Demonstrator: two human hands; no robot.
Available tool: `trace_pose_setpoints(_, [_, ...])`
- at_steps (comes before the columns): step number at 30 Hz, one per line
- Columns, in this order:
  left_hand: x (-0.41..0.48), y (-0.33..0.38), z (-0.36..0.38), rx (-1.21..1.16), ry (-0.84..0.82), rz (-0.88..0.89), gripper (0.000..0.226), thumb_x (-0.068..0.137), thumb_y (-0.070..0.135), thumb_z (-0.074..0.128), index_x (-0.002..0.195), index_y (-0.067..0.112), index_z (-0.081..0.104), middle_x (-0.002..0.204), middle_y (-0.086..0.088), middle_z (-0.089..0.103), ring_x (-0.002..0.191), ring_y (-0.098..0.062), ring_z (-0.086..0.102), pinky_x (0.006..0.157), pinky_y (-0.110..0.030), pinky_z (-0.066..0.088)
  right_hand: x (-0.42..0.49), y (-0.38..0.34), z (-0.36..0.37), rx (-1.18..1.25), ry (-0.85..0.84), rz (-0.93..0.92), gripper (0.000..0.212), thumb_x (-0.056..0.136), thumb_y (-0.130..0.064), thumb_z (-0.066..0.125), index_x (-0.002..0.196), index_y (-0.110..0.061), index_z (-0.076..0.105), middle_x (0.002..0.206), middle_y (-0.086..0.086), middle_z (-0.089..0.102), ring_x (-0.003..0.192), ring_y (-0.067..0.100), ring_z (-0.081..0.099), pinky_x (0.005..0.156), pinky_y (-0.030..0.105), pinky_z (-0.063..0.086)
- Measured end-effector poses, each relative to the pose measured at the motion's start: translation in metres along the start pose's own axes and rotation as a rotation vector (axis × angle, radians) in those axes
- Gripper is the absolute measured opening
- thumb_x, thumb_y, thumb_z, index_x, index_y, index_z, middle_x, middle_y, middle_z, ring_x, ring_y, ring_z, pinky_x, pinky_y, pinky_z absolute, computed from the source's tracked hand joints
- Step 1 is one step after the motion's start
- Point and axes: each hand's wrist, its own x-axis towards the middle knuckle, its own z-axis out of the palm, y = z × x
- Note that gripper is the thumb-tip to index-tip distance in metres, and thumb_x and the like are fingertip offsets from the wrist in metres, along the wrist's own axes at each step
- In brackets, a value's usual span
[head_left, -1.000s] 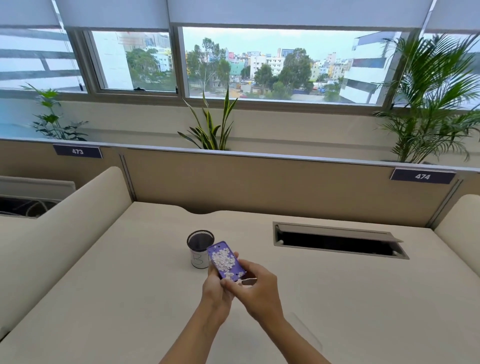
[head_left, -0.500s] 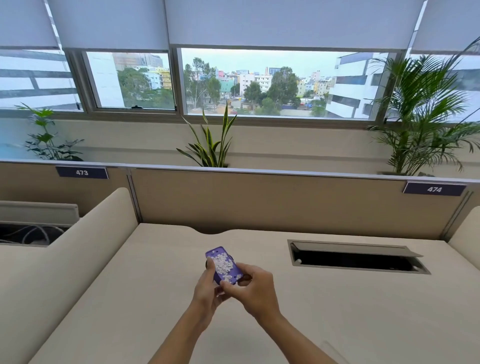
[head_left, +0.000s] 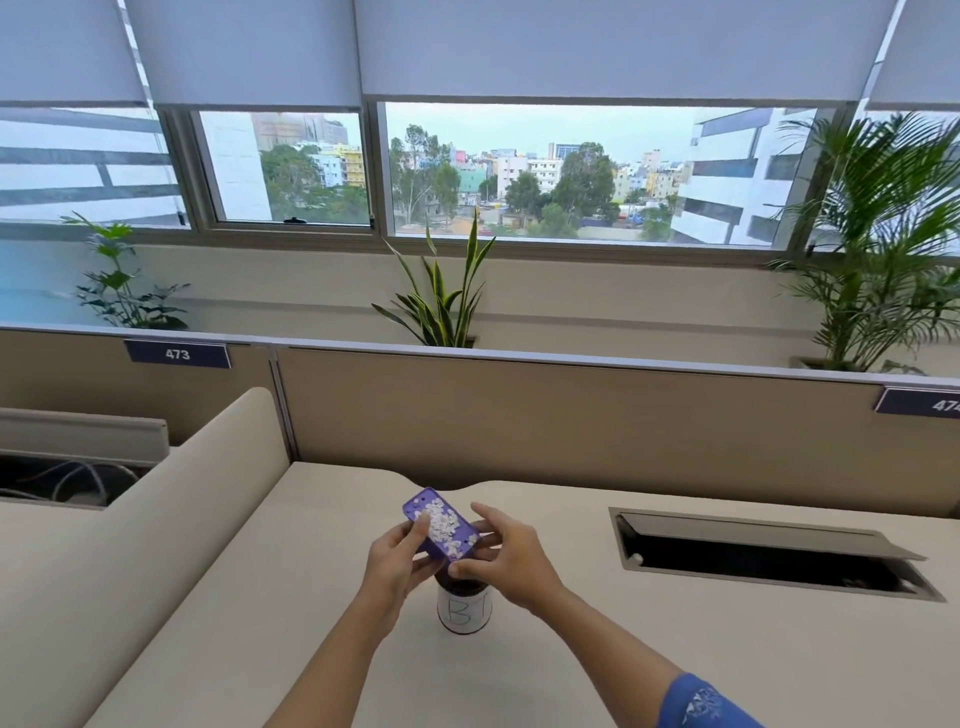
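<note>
While left hand, right hand hold purple case, cup reads BT, 473 sign

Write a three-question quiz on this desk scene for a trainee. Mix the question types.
1. True or false: the purple case lies flat on the desk.
2. Which letters are written on the white cup? A) BT B) XY C) OK
3. Fill in: the desk label on the left partition reads ___.

Key:
1. False. The left hand and the right hand hold it up off the desk.
2. A
3. 473
</note>
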Motion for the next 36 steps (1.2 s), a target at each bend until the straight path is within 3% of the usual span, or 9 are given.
trace_pose_setpoints(3, [0.014,-0.005,-0.005,0.030,0.007,0.013,0.027,0.093,0.030,0.060,0.114,0.012,0.060,0.103,-0.009,0.074,0.086,-0.023,0.074,0.061,-0.024,0.059,0.013,0.009,0.001,-0.005,-0.056,0.061,0.085,0.076,-0.017,0.082,0.147,-0.019,0.035,0.119,-0.004,0.061,0.096,0.003,0.064,0.068,0.008,0.053])
trace_pose_setpoints(8, [0.034,-0.013,-0.015,0.088,0.016,0.027,0.031,0.093,0.031,0.060,0.119,0.013,0.058,0.108,-0.010,0.072,0.092,-0.021,0.072,0.064,-0.022,0.059,0.033,0.018,0.001,-0.054,-0.053,0.144,0.054,0.091,-0.007,0.065,0.141,-0.012,0.046,0.124,0.006,0.063,0.105,0.011,0.060,0.070,0.011,0.053])
trace_pose_setpoints(11, [0.043,-0.015,-0.020,0.103,0.048,0.032,0.030,0.091,0.031,0.063,0.117,0.017,0.057,0.103,-0.006,0.072,0.088,-0.016,0.072,0.061,-0.019,0.058,0.041,0.023,0.004,-0.094,-0.055,0.161,0.045,0.094,0.000,0.054,0.138,-0.009,0.050,0.125,0.009,0.064,0.106,0.013,0.061,0.086,0.019,0.052])
trace_pose_setpoints(15, [0.051,-0.018,-0.026,0.104,0.063,0.042,0.031,0.090,0.032,0.065,0.116,0.021,0.055,0.098,-0.002,0.072,0.088,-0.016,0.072,0.059,-0.017,0.057,0.048,0.029,0.008,-0.115,-0.059,0.184,0.040,0.096,0.002,0.047,0.135,-0.006,0.053,0.126,0.010,0.064,0.113,0.017,0.060,0.098,0.026,0.049])
trace_pose_setpoints(21, [0.058,-0.024,-0.027,0.144,0.028,0.073,0.031,0.088,0.030,0.067,0.116,0.020,0.057,0.094,0.001,0.074,0.083,-0.013,0.074,0.058,-0.018,0.057,0.054,0.033,0.013,-0.121,-0.082,0.189,0.038,0.099,-0.001,0.043,0.135,-0.005,0.052,0.129,0.012,0.062,0.121,0.022,0.057,0.101,0.038,0.051])
trace_pose_setpoints(27, [0.063,-0.027,-0.023,0.162,0.028,0.110,0.037,0.086,0.030,0.069,0.119,0.017,0.058,0.105,-0.010,0.072,0.094,-0.022,0.072,0.061,-0.021,0.059,0.053,0.035,0.017,-0.164,-0.099,0.165,0.038,0.098,-0.002,0.042,0.134,-0.007,0.055,0.130,0.011,0.063,0.118,0.023,0.058,0.096,0.034,0.053])
trace_pose_setpoints(32, [0.064,-0.026,-0.020,0.145,-0.004,0.145,0.023,0.085,0.028,0.071,0.106,0.027,0.062,0.086,0.008,0.077,0.081,-0.011,0.074,0.059,-0.018,0.057,0.051,0.037,0.016,-0.177,-0.095,0.153,0.041,0.094,0.003,0.043,0.131,-0.008,0.058,0.128,0.010,0.064,0.115,0.024,0.060,0.099,0.037,0.052])
trace_pose_setpoints(36, [0.065,-0.027,-0.018,0.136,-0.017,0.160,0.031,0.084,0.026,0.072,0.113,0.022,0.062,0.092,0.002,0.077,0.080,-0.011,0.075,0.062,-0.020,0.057,0.050,0.038,0.016,-0.183,-0.092,0.140,0.041,0.095,0.002,0.047,0.133,-0.009,0.057,0.130,0.010,0.063,0.116,0.025,0.060,0.100,0.038,0.051])
